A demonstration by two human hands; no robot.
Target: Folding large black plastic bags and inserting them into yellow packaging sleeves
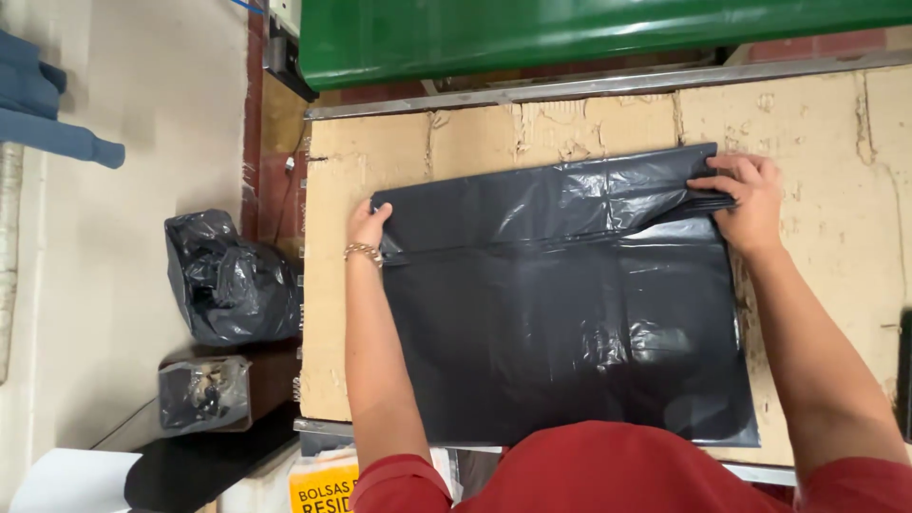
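A large black plastic bag point(560, 323) lies flat on the table point(826, 123) in front of me, spread between my two hands, its far strip folded over toward me. My left hand point(366, 223) rests on the bag's left edge at the fold, fingers curled over the plastic — pressing rather than gripping, as far as I can see. My right hand point(746, 199) is at the bag's far right corner, fingers bent and pinching the bunched layers of the folded edge. The table top under both hands is worn brown cardboard, torn in patches. Beyond my hands, past the metal rail, sits a green cover point(570, 33). Well to the left of my left hand, down on the floor, stands a stuffed black bag point(228, 280), with a smaller grey one point(202, 394) beside it.
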